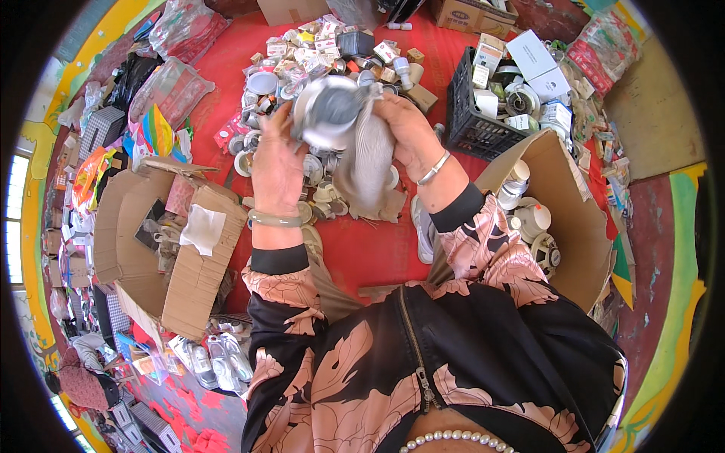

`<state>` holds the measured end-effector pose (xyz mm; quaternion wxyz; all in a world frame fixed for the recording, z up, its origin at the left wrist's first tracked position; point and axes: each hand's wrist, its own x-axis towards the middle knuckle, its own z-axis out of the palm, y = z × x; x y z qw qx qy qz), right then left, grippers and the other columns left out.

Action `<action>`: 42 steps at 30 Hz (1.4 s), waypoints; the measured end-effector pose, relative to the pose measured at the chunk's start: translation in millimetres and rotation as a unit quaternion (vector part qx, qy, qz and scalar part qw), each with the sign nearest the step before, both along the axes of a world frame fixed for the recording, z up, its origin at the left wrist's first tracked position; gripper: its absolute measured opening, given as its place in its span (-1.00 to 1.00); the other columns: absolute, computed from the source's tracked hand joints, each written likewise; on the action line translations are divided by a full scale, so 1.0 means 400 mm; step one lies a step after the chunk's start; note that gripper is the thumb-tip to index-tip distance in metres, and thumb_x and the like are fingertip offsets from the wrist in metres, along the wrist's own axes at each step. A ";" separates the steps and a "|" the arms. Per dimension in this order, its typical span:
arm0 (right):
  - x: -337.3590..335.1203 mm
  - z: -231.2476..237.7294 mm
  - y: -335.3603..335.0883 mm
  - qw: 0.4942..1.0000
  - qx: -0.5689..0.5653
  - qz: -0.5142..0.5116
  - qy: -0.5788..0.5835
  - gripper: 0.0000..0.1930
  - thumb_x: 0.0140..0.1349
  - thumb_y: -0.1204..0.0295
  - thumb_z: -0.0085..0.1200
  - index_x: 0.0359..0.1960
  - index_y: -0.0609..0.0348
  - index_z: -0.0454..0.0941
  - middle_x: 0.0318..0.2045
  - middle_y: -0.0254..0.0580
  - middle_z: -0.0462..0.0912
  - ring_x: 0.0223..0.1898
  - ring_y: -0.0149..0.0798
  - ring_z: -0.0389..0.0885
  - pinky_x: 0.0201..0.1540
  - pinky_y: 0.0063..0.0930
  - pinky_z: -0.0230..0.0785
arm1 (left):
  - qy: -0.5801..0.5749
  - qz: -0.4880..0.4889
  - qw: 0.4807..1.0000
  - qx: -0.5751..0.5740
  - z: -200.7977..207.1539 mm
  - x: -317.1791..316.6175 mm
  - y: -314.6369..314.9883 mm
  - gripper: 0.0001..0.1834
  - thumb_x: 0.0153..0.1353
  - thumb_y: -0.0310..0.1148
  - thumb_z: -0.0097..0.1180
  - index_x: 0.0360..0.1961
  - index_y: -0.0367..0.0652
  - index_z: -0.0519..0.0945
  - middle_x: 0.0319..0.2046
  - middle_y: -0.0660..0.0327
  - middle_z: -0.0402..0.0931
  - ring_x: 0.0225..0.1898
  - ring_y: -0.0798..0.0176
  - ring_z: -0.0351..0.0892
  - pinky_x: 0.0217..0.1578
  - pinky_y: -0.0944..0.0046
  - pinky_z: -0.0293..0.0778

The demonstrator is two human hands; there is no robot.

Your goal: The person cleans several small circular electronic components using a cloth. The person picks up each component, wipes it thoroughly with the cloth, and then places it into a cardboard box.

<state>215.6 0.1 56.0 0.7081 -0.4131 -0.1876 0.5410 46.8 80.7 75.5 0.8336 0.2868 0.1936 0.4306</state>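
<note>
Up at twelve o'clock, we are holding the shiny round lamp [326, 112] with left hand [276, 167] fingers pinching its rim, right hand [408, 134] fingers squeezing the grey cloth [370, 155], rubbing gently.

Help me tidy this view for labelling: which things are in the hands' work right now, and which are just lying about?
In hand:
left hand on the round metal fitting
right hand with the grey cloth

Lying about:
pile of fittings and small boxes
black crate
open carton on the right
flattened cardboard
red mat
</note>
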 end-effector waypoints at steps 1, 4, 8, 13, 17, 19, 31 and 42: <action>0.014 -0.025 0.012 0.996 0.003 -0.023 0.088 -0.80 0.20 0.42 -0.10 -0.21 0.24 0.46 -0.36 -0.20 0.58 -0.35 -0.31 0.56 -0.23 -0.42 0.44 | -0.017 0.030 0.999 0.017 -0.031 -0.015 0.027 -0.69 0.19 -0.34 0.06 -0.11 -0.33 0.48 -0.17 0.17 0.49 -0.12 0.30 0.44 -0.07 0.37 0.32; 0.019 -0.064 0.031 0.975 0.007 -0.061 0.213 -0.82 0.23 0.43 -0.18 -0.23 0.22 0.43 -0.33 -0.15 0.56 -0.31 -0.22 0.55 -0.19 -0.33 0.43 | 0.174 0.118 0.972 0.104 -0.074 -0.017 0.037 -0.63 0.16 -0.36 0.09 -0.03 -0.34 0.44 -0.01 0.09 0.39 0.04 0.27 0.32 0.08 0.31 0.20; -0.034 -0.053 0.030 0.979 0.013 -0.063 0.195 -0.81 0.25 0.41 -0.21 -0.21 0.23 0.41 -0.27 -0.16 0.54 -0.25 -0.24 0.53 -0.14 -0.34 0.41 | 0.096 0.043 0.979 0.174 -0.074 0.042 -0.041 -0.61 0.19 -0.42 0.03 0.04 -0.32 0.38 -0.01 0.21 0.39 -0.06 0.38 0.39 -0.04 0.42 0.31; -0.047 -0.085 0.027 0.984 0.023 0.000 0.179 -0.84 0.23 0.44 -0.11 -0.22 0.22 0.41 -0.29 -0.16 0.55 -0.27 -0.27 0.54 -0.18 -0.40 0.42 | 0.131 -0.030 0.978 0.157 -0.088 0.074 -0.059 -0.72 0.30 -0.32 -0.11 -0.06 -0.26 0.43 -0.21 0.27 0.49 -0.25 0.49 0.43 -0.24 0.47 0.37; -0.028 -0.030 0.007 0.997 -0.059 0.032 0.029 -0.80 0.17 0.41 0.01 -0.21 0.25 0.42 -0.35 -0.20 0.56 -0.33 -0.31 0.53 -0.27 -0.45 0.41 | 0.147 0.028 0.971 0.186 -0.084 0.039 -0.029 -0.68 0.31 -0.26 -0.15 -0.05 -0.28 0.40 -0.15 0.18 0.47 -0.15 0.38 0.44 -0.11 0.38 0.37; 0.018 -0.047 0.011 0.994 -0.106 -0.006 -0.039 -0.75 0.15 0.40 0.05 -0.20 0.28 0.42 -0.37 -0.21 0.55 -0.35 -0.33 0.52 -0.31 -0.47 0.39 | 0.064 0.085 0.977 0.182 -0.080 0.038 -0.013 -0.64 0.31 -0.24 -0.16 -0.01 -0.30 0.35 -0.07 0.11 0.41 -0.04 0.26 0.42 0.02 0.23 0.34; 0.076 0.105 -0.029 0.759 -0.024 -0.249 -0.602 -0.57 0.08 0.15 0.09 -0.12 0.21 0.49 -0.25 -0.06 0.54 -0.17 -0.09 0.47 -0.11 -0.34 0.31 | 0.042 0.050 0.994 0.082 -0.084 0.023 -0.009 -0.76 0.28 -0.34 -0.07 -0.15 -0.28 0.47 -0.22 0.20 0.50 -0.20 0.34 0.51 -0.18 0.34 0.47; 0.032 0.037 -0.015 0.765 0.017 0.044 -0.643 -0.65 0.06 0.41 -0.01 -0.09 0.28 0.44 -0.41 -0.07 0.57 -0.38 -0.27 0.52 -0.25 -0.45 0.34 | 0.054 0.011 0.990 0.133 -0.083 0.016 -0.027 -0.73 0.29 -0.31 -0.09 -0.20 -0.33 0.49 -0.31 0.25 0.52 -0.30 0.47 0.48 -0.31 0.47 0.42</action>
